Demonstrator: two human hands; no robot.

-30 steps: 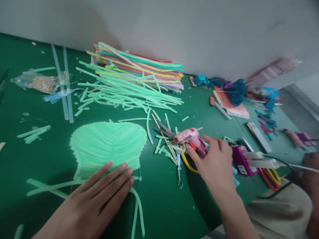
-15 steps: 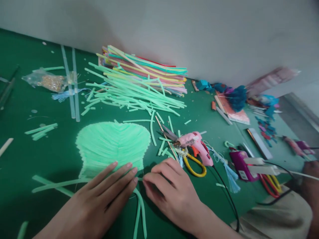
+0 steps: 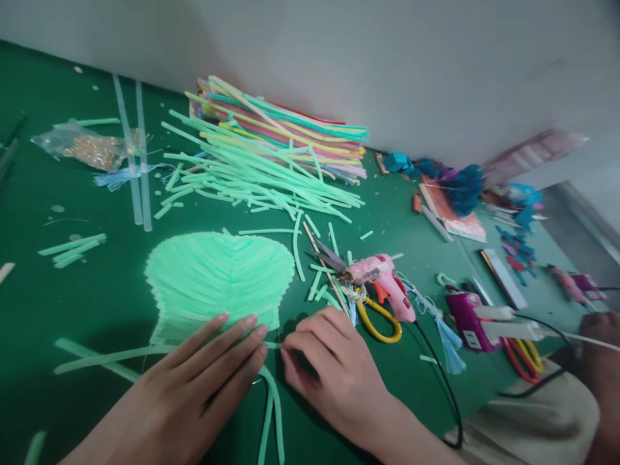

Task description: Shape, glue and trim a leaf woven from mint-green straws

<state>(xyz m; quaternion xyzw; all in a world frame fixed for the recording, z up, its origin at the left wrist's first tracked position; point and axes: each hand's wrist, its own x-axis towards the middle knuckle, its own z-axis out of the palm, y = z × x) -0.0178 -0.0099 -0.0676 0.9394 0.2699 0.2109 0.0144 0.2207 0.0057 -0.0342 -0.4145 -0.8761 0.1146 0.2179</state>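
Observation:
A light-green fan-shaped piece (image 3: 220, 278), built of fuzzy pipe cleaners laid side by side, lies flat on the green table. My left hand (image 3: 179, 387) rests on its lower edge, fingers stretched out flat. Just right of those fingertips, my right hand (image 3: 334, 374) pinches the end of a green pipe cleaner (image 3: 274, 345), which passes beneath the left fingers. To the left, a green pipe cleaner (image 3: 113, 356) sticks out from under the left hand, crossing another. A bent green pipe cleaner (image 3: 276, 407) hangs down between my hands.
Beyond lie heaped green pipe cleaners (image 3: 261, 171) and a multicoloured bundle (image 3: 310, 139). Scissors (image 3: 380, 329) and a pink glue gun (image 3: 382, 281) are right of the piece. A purple power block (image 3: 467, 323) sits farther right, near another person's hand (image 3: 600, 329). Two glue sticks (image 3: 140, 161) lie left.
My right hand has shifted slightly right, with a little more pipe cleaner showing between the hands. My left hand stays flat in place. The camera view has tilted slightly.

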